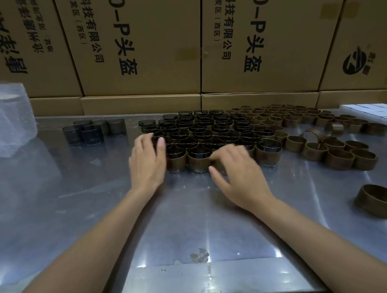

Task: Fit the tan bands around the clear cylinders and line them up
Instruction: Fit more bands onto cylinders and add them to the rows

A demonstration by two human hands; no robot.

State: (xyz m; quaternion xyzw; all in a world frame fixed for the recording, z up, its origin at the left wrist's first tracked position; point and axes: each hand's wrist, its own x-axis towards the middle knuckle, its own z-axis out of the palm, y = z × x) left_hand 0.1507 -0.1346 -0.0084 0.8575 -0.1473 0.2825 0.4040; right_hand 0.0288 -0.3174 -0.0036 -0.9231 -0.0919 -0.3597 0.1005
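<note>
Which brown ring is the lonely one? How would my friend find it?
Start on the shiny metal table, then look near its right edge, below the crowd of tan bands. The lone band lies there by itself, touching nothing, with an open gap in its side.

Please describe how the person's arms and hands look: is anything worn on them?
Both forearms are bare as far as the picture shows: no sleeves visible. The left hand and the right hand wear no gloves. No rings, watch or bracelet are visible on them.
</note>
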